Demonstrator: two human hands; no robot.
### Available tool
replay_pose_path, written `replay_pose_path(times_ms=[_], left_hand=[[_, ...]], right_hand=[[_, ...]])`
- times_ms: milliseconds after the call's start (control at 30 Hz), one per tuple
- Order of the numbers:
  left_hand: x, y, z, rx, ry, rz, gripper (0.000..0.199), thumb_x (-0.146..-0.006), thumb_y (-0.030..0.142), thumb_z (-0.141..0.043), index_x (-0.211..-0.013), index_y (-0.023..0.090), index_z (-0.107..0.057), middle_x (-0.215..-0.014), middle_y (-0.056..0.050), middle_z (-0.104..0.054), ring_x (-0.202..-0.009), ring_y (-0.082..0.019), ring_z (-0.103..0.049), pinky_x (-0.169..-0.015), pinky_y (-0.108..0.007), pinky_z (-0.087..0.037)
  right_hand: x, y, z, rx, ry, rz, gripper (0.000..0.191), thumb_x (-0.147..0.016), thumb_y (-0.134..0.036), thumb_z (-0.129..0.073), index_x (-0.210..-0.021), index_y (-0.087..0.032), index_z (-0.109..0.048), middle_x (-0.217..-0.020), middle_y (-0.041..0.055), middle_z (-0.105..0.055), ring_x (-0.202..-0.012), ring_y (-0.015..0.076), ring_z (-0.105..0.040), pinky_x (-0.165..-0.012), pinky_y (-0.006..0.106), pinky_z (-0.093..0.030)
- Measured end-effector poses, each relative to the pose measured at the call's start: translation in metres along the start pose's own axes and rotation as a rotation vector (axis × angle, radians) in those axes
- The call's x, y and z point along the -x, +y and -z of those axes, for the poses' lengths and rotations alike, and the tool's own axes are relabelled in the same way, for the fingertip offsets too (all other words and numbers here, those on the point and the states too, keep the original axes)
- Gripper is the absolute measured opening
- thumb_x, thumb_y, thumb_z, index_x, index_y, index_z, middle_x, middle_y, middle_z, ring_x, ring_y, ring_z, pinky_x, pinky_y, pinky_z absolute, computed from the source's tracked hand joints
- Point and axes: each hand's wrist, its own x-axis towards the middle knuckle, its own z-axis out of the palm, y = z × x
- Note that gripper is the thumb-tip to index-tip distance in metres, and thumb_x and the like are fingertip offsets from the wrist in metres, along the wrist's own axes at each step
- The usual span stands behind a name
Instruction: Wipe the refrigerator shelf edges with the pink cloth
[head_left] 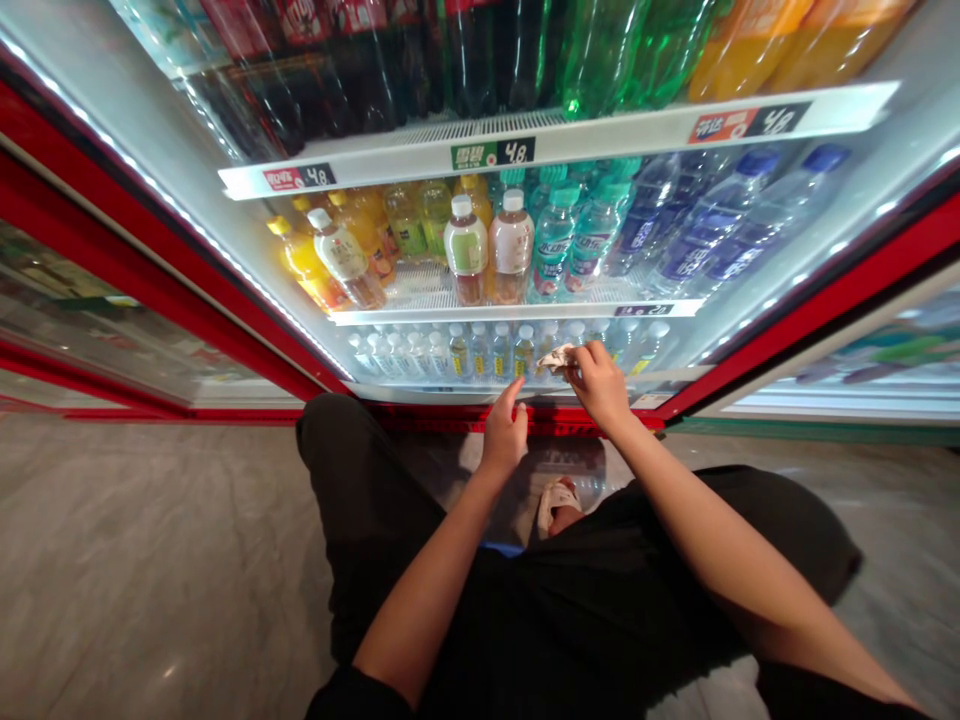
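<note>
My right hand (600, 383) pinches a crumpled, white-and-brown stained cloth (557, 357) in front of the bottom shelf of a lit drinks fridge. Whether it is fabric or paper I cannot tell. To its left, my left hand (505, 432) has its index finger stretched out and thumb apart, holding nothing. That fingertip is near the bottom shelf's front edge, below small clear bottles with yellow labels (480, 352). Whether it touches the edge is unclear. Part of the bottle row is hidden behind the cloth and right hand.
The middle shelf (420, 313) holds tea (466, 250), turquoise-labelled (555, 240) and blue-capped bottles (742, 215). Larger soda bottles stand above a price-tagged shelf edge (600, 140). Red door frames (795, 300) flank the opening. My knees (337, 440) are bent close to the fridge's base.
</note>
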Motion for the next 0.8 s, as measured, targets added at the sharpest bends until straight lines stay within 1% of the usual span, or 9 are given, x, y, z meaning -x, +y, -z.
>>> replay_pose_path(times_ms=[100,200,300,367,467,567,633,700,800], left_hand=[[0.0,0.0,-0.001,-0.005,-0.006,-0.01,0.052,-0.097,0.012,-0.052,-0.146,0.023,-0.067,-0.155,-0.01,-0.068,-0.147,-0.025,-0.061,-0.131,-0.046,-0.041],[0.0,-0.001,0.0,-0.009,0.006,-0.022,0.052,-0.098,0.013,-0.052,-0.146,0.023,-0.067,-0.155,-0.009,-0.068,-0.147,-0.025,-0.061,-0.131,-0.047,-0.041],[0.0,-0.003,0.001,-0.012,0.016,-0.022,0.052,-0.097,0.012,-0.052,-0.146,0.023,-0.067,-0.155,-0.01,-0.067,-0.148,-0.026,-0.06,-0.131,-0.046,-0.041],[-0.001,-0.004,0.0,-0.011,0.011,-0.02,0.053,-0.097,0.012,-0.051,-0.146,0.023,-0.067,-0.156,-0.011,-0.067,-0.149,-0.026,-0.06,-0.131,-0.048,-0.041],[-0.001,-0.005,-0.003,-0.003,-0.011,-0.014,0.052,-0.098,0.014,-0.051,-0.147,0.024,-0.066,-0.157,-0.01,-0.066,-0.149,-0.026,-0.059,-0.131,-0.049,-0.04],[-0.002,-0.004,-0.005,0.008,-0.023,-0.014,0.051,-0.099,0.014,-0.051,-0.147,0.024,-0.066,-0.157,-0.009,-0.066,-0.149,-0.024,-0.059,-0.131,-0.046,-0.04],[-0.004,-0.001,-0.005,0.008,-0.02,-0.022,0.051,-0.099,0.015,-0.051,-0.147,0.023,-0.066,-0.156,-0.01,-0.067,-0.148,-0.024,-0.06,-0.131,-0.046,-0.04],[-0.008,0.004,-0.006,0.009,-0.017,-0.032,0.051,-0.098,0.015,-0.052,-0.147,0.022,-0.066,-0.156,-0.011,-0.067,-0.148,-0.024,-0.06,-0.131,-0.046,-0.04],[-0.017,0.012,-0.009,0.032,-0.039,-0.053,0.052,-0.098,0.014,-0.053,-0.148,0.023,-0.066,-0.157,-0.01,-0.066,-0.15,-0.024,-0.058,-0.132,-0.046,-0.039]], right_hand=[[-0.001,-0.003,-0.001,-0.036,-0.02,0.051,0.026,-0.105,-0.026,-0.05,-0.119,-0.025,-0.072,-0.111,0.0115,-0.07,-0.103,0.0263,-0.065,-0.078,0.035,-0.052],[-0.004,0.003,0.004,-0.042,0.015,0.031,0.028,-0.105,-0.026,-0.05,-0.125,-0.025,-0.07,-0.116,0.0133,-0.069,-0.107,0.0276,-0.065,-0.083,0.037,-0.053],[-0.004,0.008,0.008,-0.018,0.084,-0.076,0.024,-0.102,-0.03,-0.056,-0.118,-0.021,-0.069,-0.109,0.0149,-0.065,-0.1,0.0301,-0.063,-0.081,0.04,-0.052],[-0.002,0.007,0.005,-0.017,0.079,-0.115,0.018,-0.099,-0.03,-0.058,-0.111,-0.021,-0.069,-0.103,0.0136,-0.064,-0.095,0.0297,-0.063,-0.076,0.039,-0.051],[0.0,0.001,-0.001,-0.042,0.017,-0.06,0.014,-0.099,-0.026,-0.057,-0.106,-0.023,-0.069,-0.099,0.0106,-0.064,-0.094,0.0276,-0.063,-0.074,0.035,-0.05],[-0.001,0.002,0.001,-0.047,0.033,-0.06,0.019,-0.1,-0.024,-0.054,-0.111,-0.023,-0.069,-0.103,0.0111,-0.065,-0.099,0.0277,-0.064,-0.08,0.036,-0.052],[-0.003,0.006,0.005,-0.03,0.073,-0.116,0.02,-0.099,-0.025,-0.055,-0.114,-0.022,-0.068,-0.107,0.0133,-0.064,-0.102,0.0294,-0.063,-0.082,0.039,-0.053],[-0.005,0.009,0.009,0.001,0.113,-0.21,0.018,-0.098,-0.028,-0.057,-0.11,-0.021,-0.068,-0.107,0.0142,-0.063,-0.101,0.0306,-0.061,-0.08,0.04,-0.052],[-0.003,0.007,0.01,-0.009,0.079,-0.239,0.015,-0.096,-0.03,-0.06,-0.106,-0.022,-0.068,-0.105,0.013,-0.062,-0.098,0.03,-0.06,-0.076,0.038,-0.05]])
